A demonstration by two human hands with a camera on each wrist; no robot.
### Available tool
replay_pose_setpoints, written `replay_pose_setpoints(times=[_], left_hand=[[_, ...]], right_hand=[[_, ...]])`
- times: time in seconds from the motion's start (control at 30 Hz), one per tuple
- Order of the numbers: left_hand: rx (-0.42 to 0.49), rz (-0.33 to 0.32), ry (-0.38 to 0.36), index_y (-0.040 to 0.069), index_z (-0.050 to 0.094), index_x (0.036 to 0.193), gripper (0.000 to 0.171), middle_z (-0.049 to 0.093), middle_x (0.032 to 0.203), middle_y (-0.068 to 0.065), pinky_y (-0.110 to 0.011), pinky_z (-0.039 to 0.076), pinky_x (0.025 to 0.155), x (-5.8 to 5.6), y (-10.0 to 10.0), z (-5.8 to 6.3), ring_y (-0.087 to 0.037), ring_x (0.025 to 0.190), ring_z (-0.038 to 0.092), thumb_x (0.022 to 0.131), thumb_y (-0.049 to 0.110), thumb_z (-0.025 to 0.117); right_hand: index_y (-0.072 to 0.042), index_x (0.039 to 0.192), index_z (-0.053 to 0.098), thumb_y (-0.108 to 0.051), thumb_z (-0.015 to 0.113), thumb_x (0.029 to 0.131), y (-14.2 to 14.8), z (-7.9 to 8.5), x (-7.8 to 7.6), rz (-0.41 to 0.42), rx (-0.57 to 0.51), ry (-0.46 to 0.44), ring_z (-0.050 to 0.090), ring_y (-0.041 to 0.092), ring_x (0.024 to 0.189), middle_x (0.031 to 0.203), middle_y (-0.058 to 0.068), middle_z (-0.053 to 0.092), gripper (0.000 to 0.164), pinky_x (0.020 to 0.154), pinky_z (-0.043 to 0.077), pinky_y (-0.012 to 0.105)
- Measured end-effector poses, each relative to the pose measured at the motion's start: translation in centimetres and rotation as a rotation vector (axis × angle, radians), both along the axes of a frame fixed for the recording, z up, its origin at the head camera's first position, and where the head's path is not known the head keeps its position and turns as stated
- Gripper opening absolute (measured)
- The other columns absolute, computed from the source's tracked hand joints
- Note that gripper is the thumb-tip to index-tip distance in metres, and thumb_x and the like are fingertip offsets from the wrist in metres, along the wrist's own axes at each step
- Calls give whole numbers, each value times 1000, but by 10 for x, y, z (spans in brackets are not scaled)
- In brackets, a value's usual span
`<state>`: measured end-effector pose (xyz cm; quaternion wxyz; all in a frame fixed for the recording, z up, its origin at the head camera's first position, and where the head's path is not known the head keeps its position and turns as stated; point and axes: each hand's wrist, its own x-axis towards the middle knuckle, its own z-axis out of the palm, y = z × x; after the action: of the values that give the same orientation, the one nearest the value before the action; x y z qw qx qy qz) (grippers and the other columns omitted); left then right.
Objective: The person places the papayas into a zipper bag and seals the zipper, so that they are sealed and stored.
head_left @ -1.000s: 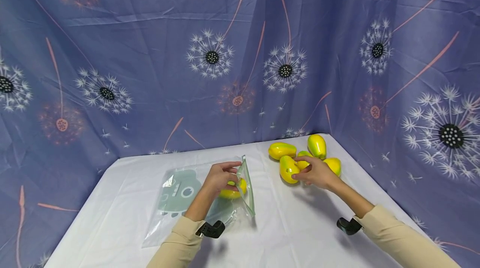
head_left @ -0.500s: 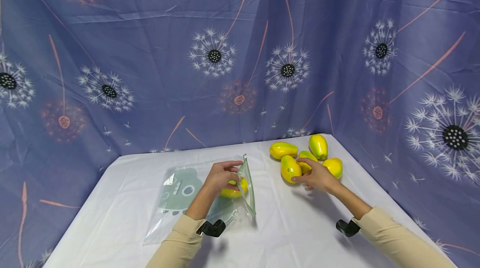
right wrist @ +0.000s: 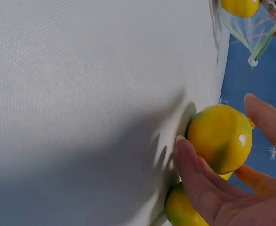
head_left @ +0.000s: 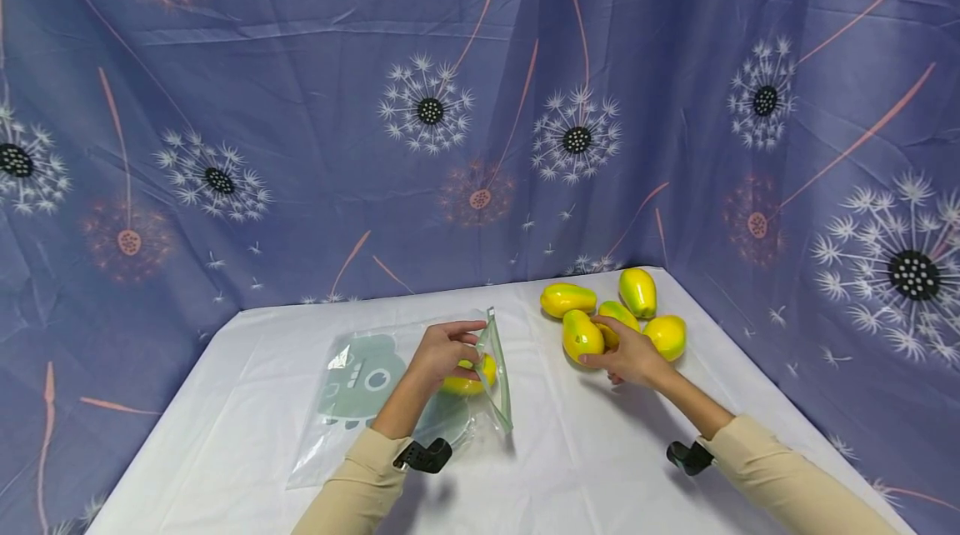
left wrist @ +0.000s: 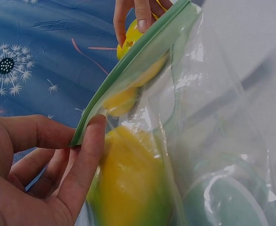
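The left hand (head_left: 441, 352) pinches the green rim (head_left: 504, 389) of the bag (head_left: 371, 377) and the right hand (head_left: 632, 356) curls round the yellow fruit (head_left: 580, 337) beside the other fruits (head_left: 637, 293), but I fear its slick skin could slip.

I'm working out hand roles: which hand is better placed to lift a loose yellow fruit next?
The right hand, I'd judge: it spreads around a loose yellow fruit, while the left hand pinches the clear bag by its edge.

Fruit (head_left: 581, 339) v. glossy & smooth, bag (head_left: 358, 395) shiny plast., tbl cover (head_left: 570, 456) matt cloth.
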<state>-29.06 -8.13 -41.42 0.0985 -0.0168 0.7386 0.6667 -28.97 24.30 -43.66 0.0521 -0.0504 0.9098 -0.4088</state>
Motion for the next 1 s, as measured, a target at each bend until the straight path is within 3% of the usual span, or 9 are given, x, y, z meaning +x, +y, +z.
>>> replay_pose_setpoints(times=[0.23,0.43,0.67,0.73,0.87,1.0], left_hand=[[-1,-6,-4,6,70,131,61,62,109,-16,-43,65,63,0,0,-1,-23,82,64,74,-17,68],[-3,-8,1,6,69,131,61,61,110,-16,-44,65,63,0,0,-1,-22,82,64,74,-16,68],[6,-16,5,5,69,131,61,61,112,-19,-43,65,62,-1,1,-3,-21,81,63,73,-16,68],[3,-15,7,5,69,131,62,61,113,-20,-42,65,61,-1,1,-4,-21,81,63,73,-16,68],[-1,-13,11,5,69,131,62,61,115,-21,-42,65,61,0,0,-4,-21,82,63,72,-16,68],[-3,-12,15,6,69,131,63,61,116,-21,-42,65,60,0,0,-3,-21,83,62,73,-16,68]], right_hand=[[-12,157,33,-35,82,85,-1,-5,-1,-32,47,6,62,25,54,74,10,62,90,54,57,34],[-11,155,35,-37,82,85,-4,-6,1,-44,37,22,64,26,54,81,11,64,88,51,55,32],[-15,151,39,-39,81,85,-8,-9,4,-60,38,41,65,27,55,114,25,65,82,53,56,32],[-16,147,43,-39,81,85,-9,-10,5,-59,28,37,65,26,55,114,25,64,77,54,58,33],[-18,140,47,-38,81,86,-12,-12,6,-50,8,34,65,25,56,99,17,65,67,55,58,33],[-18,140,50,-36,82,85,-14,-11,5,-41,2,49,65,25,58,96,14,64,66,55,56,31]])
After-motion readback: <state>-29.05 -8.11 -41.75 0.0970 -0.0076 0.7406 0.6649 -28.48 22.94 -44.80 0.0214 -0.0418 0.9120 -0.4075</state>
